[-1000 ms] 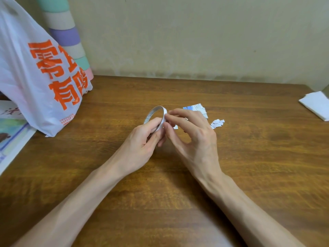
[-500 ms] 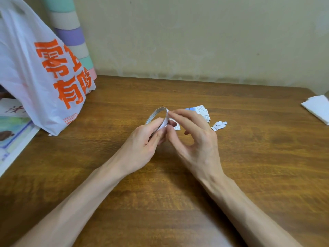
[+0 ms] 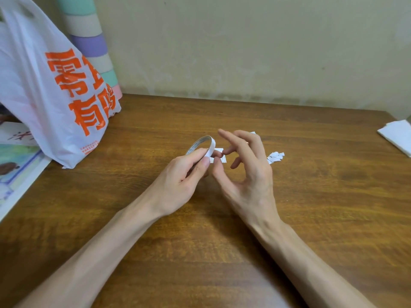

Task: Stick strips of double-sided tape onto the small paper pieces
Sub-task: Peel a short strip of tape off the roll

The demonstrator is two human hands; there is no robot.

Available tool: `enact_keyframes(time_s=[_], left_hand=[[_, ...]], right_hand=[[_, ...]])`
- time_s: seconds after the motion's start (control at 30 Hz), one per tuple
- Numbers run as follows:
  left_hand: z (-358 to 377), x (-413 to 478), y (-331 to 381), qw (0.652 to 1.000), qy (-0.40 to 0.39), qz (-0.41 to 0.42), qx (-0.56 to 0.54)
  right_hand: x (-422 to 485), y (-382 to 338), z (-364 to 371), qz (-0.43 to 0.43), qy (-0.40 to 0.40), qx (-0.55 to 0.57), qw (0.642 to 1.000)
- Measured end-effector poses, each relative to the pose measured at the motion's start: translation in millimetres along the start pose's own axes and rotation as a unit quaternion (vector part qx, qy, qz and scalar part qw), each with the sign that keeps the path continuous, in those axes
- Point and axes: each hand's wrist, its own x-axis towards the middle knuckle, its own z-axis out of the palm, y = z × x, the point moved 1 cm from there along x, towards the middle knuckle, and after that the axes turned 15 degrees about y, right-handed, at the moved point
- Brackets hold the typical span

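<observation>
My left hand point(image 3: 184, 174) grips a thin white roll of double-sided tape point(image 3: 201, 143), held on edge just above the wooden table point(image 3: 222, 252). My right hand point(image 3: 246, 172) is at the roll's right side. Its thumb and a curled finger pinch at the tape's free end, while the index finger sticks up straight. A fan of small white paper pieces point(image 3: 275, 157) lies just right of that hand. A few more pieces point(image 3: 223, 160) show between its fingers. A further pile behind the hand is mostly hidden.
A white plastic bag with orange print point(image 3: 66, 96) stands at the left, a pastel striped roll point(image 3: 89, 41) behind it against the wall. A printed booklet point(image 3: 13, 161) lies at the left edge, and folded white paper point(image 3: 398, 136) at the far right.
My right index finger has lifted off the roll and the other fingers have spread. The roll in my left hand has stayed in place.
</observation>
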Motion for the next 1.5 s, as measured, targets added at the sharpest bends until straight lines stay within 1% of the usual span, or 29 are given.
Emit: enact_keyframes(time_s=[0.17,0.27,0.37,0.5,0.57,0.67,0.83,0.93,1.03,1.13,1.23,1.3,1.4,1.5], left_hand=[[-1.0,-0.7,-0.8,0.999,0.013,0.017,0.023],[-2.4,-0.2,-0.7,0.999,0.017,0.010,0.032],[-3.0,0.7,-0.9,0.999,0.017,0.007,0.044],[-2.6,1.5,3.0,0.998,0.012,0.021,0.052],[-2.9,1.8,3.2,0.998,0.013,0.020,0.051],[-4.8,1.7,2.4,0.999,0.010,0.016,0.044],[-5.1,1.6,0.4,0.998,0.015,0.009,0.053],[-6.3,0.9,0.6,0.998,0.012,0.003,0.060],[-8.5,1.5,-0.3,0.998,0.007,0.002,0.070],[-11.4,2.5,0.2,0.996,-0.003,0.004,0.091],[-14.5,3.2,1.4,0.992,-0.016,0.023,0.120],[-16.3,3.3,3.9,0.992,-0.020,0.036,0.121],[-15.5,2.4,5.9,0.990,-0.027,0.042,0.131],[-13.1,0.8,5.5,0.990,-0.014,0.039,0.136]], right_hand=[[-2.2,3.6,2.7,-0.040,0.021,-0.012,0.999],[-1.3,3.4,0.8,-0.034,0.028,-0.007,0.999],[0.6,2.2,-1.0,0.007,0.009,0.013,1.000],[3.7,5.3,-2.8,0.091,-0.002,0.055,0.994],[2.6,4.6,-1.0,0.111,-0.009,0.069,0.991],[2.0,2.9,0.7,0.092,-0.007,0.075,0.993],[2.1,1.5,-2.0,0.019,-0.011,0.005,1.000],[1.6,2.4,-2.3,-0.013,-0.011,-0.006,1.000],[4.8,2.5,-5.4,-0.019,-0.027,-0.007,0.999],[8.7,3.6,-7.7,0.006,-0.066,0.010,0.998],[12.8,8.0,-8.7,0.066,-0.103,0.034,0.992],[14.7,10.7,-9.1,0.103,-0.119,0.049,0.986],[15.7,11.9,-7.2,0.126,-0.131,0.055,0.982],[14.9,10.0,-5.5,0.137,-0.115,0.053,0.983]])
